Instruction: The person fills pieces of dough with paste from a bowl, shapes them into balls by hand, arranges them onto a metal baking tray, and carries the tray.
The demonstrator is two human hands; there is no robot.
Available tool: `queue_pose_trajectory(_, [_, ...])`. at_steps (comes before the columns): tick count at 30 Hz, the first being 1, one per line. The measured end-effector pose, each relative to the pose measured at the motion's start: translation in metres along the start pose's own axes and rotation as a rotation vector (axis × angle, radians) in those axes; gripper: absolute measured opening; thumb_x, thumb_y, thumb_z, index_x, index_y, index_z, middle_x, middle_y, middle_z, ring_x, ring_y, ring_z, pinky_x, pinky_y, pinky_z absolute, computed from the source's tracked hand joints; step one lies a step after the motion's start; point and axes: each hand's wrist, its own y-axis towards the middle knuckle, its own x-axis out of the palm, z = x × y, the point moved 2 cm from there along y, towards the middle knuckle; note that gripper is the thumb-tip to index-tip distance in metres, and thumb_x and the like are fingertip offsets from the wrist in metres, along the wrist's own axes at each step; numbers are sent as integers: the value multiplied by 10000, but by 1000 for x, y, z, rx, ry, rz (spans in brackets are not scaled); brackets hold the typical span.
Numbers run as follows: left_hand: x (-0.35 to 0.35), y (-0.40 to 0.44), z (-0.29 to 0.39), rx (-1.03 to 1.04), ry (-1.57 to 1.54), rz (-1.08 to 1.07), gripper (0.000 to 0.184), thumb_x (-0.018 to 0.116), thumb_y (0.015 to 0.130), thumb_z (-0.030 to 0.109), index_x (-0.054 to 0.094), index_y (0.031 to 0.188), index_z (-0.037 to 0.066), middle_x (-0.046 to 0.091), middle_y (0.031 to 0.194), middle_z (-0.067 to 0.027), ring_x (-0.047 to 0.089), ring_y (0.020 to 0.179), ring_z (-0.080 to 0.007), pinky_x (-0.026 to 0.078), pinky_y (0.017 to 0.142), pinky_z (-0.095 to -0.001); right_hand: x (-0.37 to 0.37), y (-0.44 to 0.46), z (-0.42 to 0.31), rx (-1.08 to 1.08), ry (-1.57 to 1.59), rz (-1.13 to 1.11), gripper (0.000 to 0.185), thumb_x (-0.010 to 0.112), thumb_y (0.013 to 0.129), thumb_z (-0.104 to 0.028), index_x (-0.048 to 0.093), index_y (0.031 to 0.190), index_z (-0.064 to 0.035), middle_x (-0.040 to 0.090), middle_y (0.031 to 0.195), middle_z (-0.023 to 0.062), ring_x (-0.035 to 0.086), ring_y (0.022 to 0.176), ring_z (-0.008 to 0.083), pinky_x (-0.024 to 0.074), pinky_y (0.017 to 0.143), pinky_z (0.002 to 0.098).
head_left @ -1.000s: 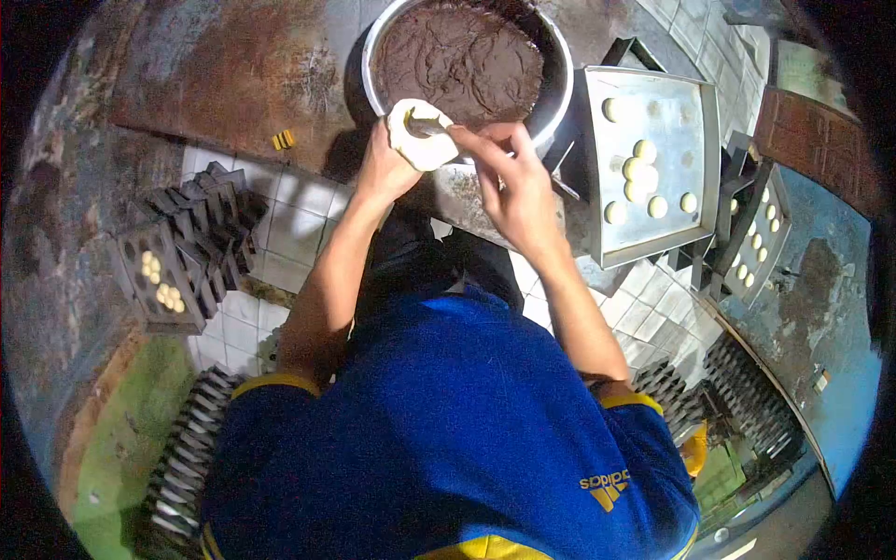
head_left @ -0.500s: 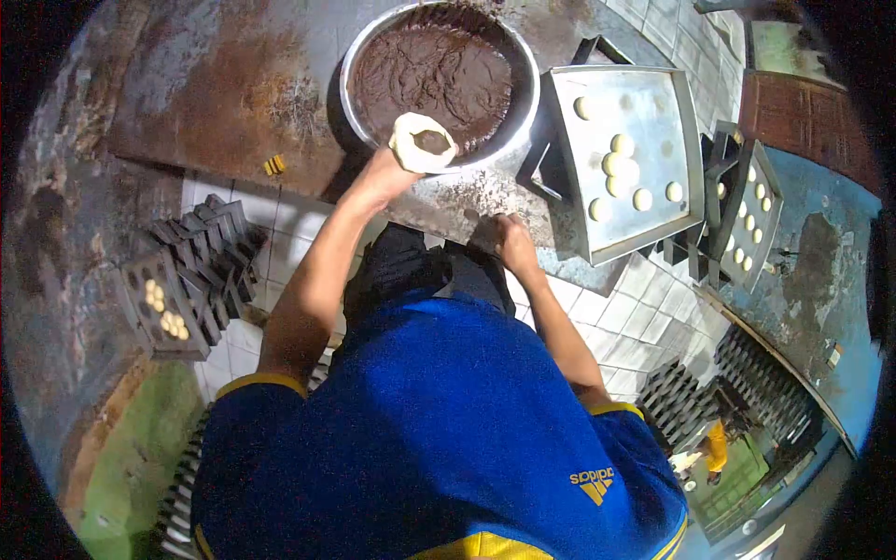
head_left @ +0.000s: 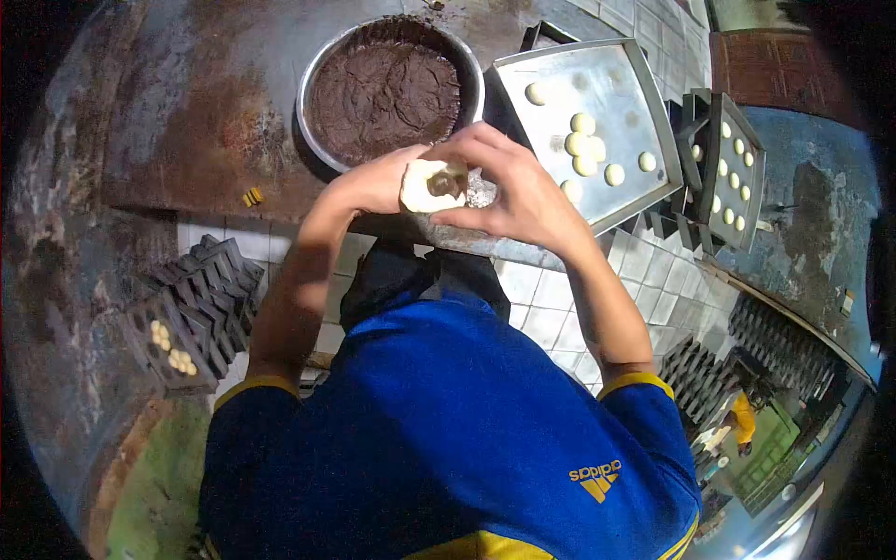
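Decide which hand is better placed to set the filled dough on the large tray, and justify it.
Probably the right hand: it is on the large tray's side and nearer it, while the left hand cups the dough farther away.

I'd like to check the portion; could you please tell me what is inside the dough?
Dark filling sits in the dough. How deep it goes cannot be seen, and the left hand covers the dough's underside.

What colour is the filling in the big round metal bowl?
The thick filling in the round metal bowl is dark brown, seen best in the head view.
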Motion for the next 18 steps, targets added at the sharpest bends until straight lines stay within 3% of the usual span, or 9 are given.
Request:
queue_pose_trajectory(2, [2,1,5,-19,-55,-1,480,876,817,228,688,1222,50,740,1071,-67,687,1013,-157,531,892,-343,-6,-6,-2,40,162,56,346,864,845,-148,767,1157,-34,691,1059,74,695,991,197,564,877,330])
queue_pose_trajectory(5, [8,5,12,-36,-32,0,582,874,774,96,617,1291,23,689,1186,-57,640,1108,-141,507,964,-334,-8,-19,12,204,363,76,294,824,916,-141,770,1186,-37,695,1072,60,682,992,144,557,855,306])
queue_pose_trajectory(6, [11,3,16,106,-13,58,612,913,815,252,602,1297,38,678,1038,-38,641,1017,-120,528,894,-324,-9,-23,16,195,367,94,254,760,982,-129,762,1212,-22,700,1063,60,673,975,124,552,843,293])
queue_pose_trajectory(7, [18,1,19,107,-10,56,612,913,815,252,602,1297,38,678,1038,-38,641,1017,-120,528,894,-324,-8,-29,21,193,367,98,254,760,982,-129,762,1212,-22,700,1063,60,673,975,124,552,843,293])
queue_pose_trajectory(9, [32,-3,30,90,-169,170,648,908,837,245,570,1352,46,677,1113,-27,636,1037,-123,536,869,-297,-7,-39,31,270,550,175,254,699,1026,-127,745,1236,9,701,1043,64,670,952,132,552,852,294])
queue_pose_trajectory(10, [45,-7,33,-48,-468,230,600,854,908,204,542,1396,49,674,1154,-14,637,1001,-110,536,809,-260,-8,-44,35,284,587,208,268,642,1063,-126,722,1265,30,695,1070,73,658,969,135,552,866,295])
queue_pose_trajectory(13, [65,5,38,-87,-649,333,476,788,971,189,576,1370,41,686,1134,-4,633,967,-77,517,737,-232,-23,-58,36,243,469,197,315,657,1044,-185,722,1292,-1,706,1107,156,693,1032,240,544,930,355])
queue_pose_trajectory(15, [80,17,42,-175,-734,383,358,741,1003,176,615,1309,39,693,1100,6,625,939,-60,498,707,-233,-30,-66,37,268,541,201,376,708,1011,-257,720,1308,-28,683,1136,156,680,1081,265,539,952,372])
queue_pose_trajectory(18, [97,45,47,-36,-606,591,289,754,994,197,641,1222,61,692,1057,12,612,921,-37,454,681,-206,-45,-76,40,184,202,317,527,851,865,-330,725,1309,-76,654,1125,143,693,1042,320,558,921,402])
